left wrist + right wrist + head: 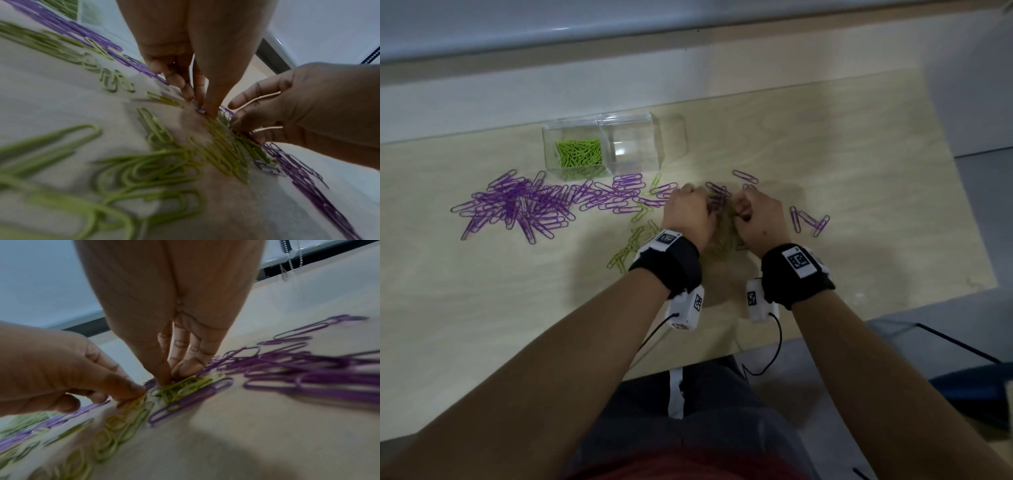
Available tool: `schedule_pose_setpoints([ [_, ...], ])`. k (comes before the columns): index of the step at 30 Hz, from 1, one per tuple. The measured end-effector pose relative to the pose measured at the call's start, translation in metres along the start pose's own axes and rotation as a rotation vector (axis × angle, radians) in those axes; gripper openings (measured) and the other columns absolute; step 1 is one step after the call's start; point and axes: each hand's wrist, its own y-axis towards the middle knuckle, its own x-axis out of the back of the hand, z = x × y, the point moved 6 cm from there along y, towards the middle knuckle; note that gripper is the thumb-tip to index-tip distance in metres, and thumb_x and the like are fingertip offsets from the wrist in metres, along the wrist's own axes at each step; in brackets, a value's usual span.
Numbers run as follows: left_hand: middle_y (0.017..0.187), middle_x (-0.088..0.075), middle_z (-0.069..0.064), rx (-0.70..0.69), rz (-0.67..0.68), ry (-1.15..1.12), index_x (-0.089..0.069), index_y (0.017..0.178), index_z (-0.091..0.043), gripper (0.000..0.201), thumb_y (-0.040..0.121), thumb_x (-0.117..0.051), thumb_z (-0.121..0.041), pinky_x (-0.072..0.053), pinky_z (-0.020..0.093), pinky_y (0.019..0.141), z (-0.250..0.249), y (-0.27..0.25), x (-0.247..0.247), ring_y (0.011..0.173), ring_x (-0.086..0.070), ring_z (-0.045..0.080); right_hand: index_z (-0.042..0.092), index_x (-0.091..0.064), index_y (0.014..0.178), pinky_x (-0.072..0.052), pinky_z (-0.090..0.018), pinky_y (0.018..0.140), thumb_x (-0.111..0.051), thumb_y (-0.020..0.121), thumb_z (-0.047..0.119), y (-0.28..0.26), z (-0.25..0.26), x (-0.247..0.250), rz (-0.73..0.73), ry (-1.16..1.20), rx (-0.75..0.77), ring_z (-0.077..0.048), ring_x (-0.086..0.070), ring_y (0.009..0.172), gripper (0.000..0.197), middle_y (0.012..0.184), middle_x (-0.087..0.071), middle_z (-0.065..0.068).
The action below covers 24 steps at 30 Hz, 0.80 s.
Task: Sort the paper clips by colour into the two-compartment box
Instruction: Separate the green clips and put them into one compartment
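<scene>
**Both hands work the green clips at the middle of the tabletop**

The person leans over the tabletop (825, 137) with both hands close together on a small heap of green paper clips (719, 240). The left hand (690, 214) has its fingers curled down and pinches at clips at the heap's far edge; the right hand (758, 216) pinches a bunch of green ones between thumb and fingertips. Working side by side like this, I judge, lets the two hands gather green clips out of the purple ones mixed in at that spot.

The clear two-compartment box (602, 147) stands farther back and to the left. Its left compartment already holds green clips; its right one looks bare, presumably kept for purple.

The big spread of purple paper clips (524, 205) lies left of the hands, just in front of the box, and a few more purple clips (810, 221) sit off to the right. That purple spread lies between the hands and the box, so a carried handful has to pass over it. Several purple clips touch the green heap and could be snagged along.
</scene>
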Motion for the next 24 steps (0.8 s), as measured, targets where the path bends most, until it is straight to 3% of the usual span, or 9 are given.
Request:
schedule_pose_setpoints([
  [3,0.096,-0.064,0.011,0.029,0.006,-0.088,-0.066,0.082,-0.013,0.01,0.08,-0.059,-0.02,-0.051,0.039,0.081,0.001,0.002,0.004,0.094,-0.057,0.029,0.013,-0.062,0.087,-0.044,-0.016,0.064,-0.057,0.074,-0.002,-0.004,-0.005,0.006,-0.019,0.105,0.026,-0.017,-0.056,0.069,0.021,0.075,-0.061,0.0],
  [6,0.08,-0.068,0.006,0.073,-0.078,-0.274,-0.063,0.075,-0.014,0.007,0.081,-0.062,-0.018,-0.053,0.032,0.069,0.017,0.0,0.024,0.076,-0.063,0.024,0.01,-0.06,0.087,-0.046,-0.021,0.065,-0.059,0.075,-0.005,-0.009,-0.011,0.015,-0.017,0.191,0.016,-0.019,-0.056,0.07,0.02,0.078,-0.062,-0.008],
  [8,0.08,-0.066,0.008,0.029,-0.152,-0.278,-0.061,0.078,-0.011,0.007,0.082,-0.062,-0.017,-0.049,0.03,0.066,0.027,0.002,0.042,0.076,-0.062,0.024,0.01,-0.06,0.089,-0.045,-0.019,0.065,-0.06,0.074,-0.006,-0.01,-0.015,0.022,0.012,0.238,-0.017,-0.017,-0.055,0.069,0.021,0.081,-0.063,-0.011],
  [11,0.095,-0.059,0.015,-0.061,-0.16,-0.035,-0.056,0.091,-0.007,0.01,0.083,-0.057,-0.014,-0.039,0.033,0.069,0.031,0.013,0.055,0.09,-0.052,0.03,0.014,-0.061,0.09,-0.048,-0.025,0.067,-0.063,0.074,-0.005,-0.013,-0.014,0.027,0.119,0.256,-0.041,-0.019,-0.06,0.07,0.024,0.081,-0.065,-0.009],
  [14,0.105,-0.056,0.015,-0.178,-0.062,0.038,-0.059,0.1,-0.007,0.017,0.086,-0.054,-0.014,-0.043,0.037,0.078,0.018,0.025,0.042,0.1,-0.049,0.033,0.013,-0.062,0.087,-0.05,-0.027,0.063,-0.065,0.071,-0.008,-0.021,0.002,0.019,0.21,0.292,-0.015,-0.014,-0.057,0.066,0.026,0.08,-0.062,-0.004],
  [17,0.106,-0.057,0.013,-0.215,0.037,0.073,-0.065,0.097,-0.008,0.016,0.089,-0.054,-0.017,-0.045,0.042,0.087,0.003,0.032,0.023,0.103,-0.049,0.031,0.016,-0.061,0.087,-0.053,-0.031,0.063,-0.065,0.071,-0.006,-0.029,0.014,-0.003,0.299,0.184,0.064,-0.016,-0.059,0.067,0.027,0.078,-0.06,0.003],
  [20,0.105,-0.058,0.011,-0.162,0.058,0.067,-0.066,0.091,-0.011,0.013,0.088,-0.06,-0.022,-0.047,0.04,0.087,-0.001,0.039,0.015,0.102,-0.051,0.028,0.014,-0.065,0.092,-0.054,-0.036,0.073,-0.067,0.074,0.005,-0.034,0.02,-0.02,0.364,0.032,0.14,-0.02,-0.063,0.079,0.02,0.086,-0.068,-0.002],
  [22,0.105,-0.059,0.011,-0.122,0.055,0.016,-0.067,0.09,-0.012,0.01,0.085,-0.064,-0.02,-0.048,0.039,0.085,0.0,0.042,0.014,0.099,-0.054,0.027,0.01,-0.069,0.09,-0.052,-0.032,0.071,-0.065,0.076,0.004,-0.031,0.021,-0.014,0.222,0.016,0.154,-0.019,-0.063,0.076,0.016,0.086,-0.07,-0.006],
  [24,0.105,-0.06,0.011,-0.111,0.071,-0.004,-0.068,0.09,-0.013,0.009,0.082,-0.064,-0.017,-0.047,0.035,0.083,0.001,0.044,0.012,0.098,-0.055,0.027,0.009,-0.07,0.082,-0.049,-0.03,0.067,-0.064,0.078,0.005,-0.02,0.017,0.003,-0.025,0.022,0.077,-0.018,-0.058,0.069,0.008,0.081,-0.069,-0.007],
])
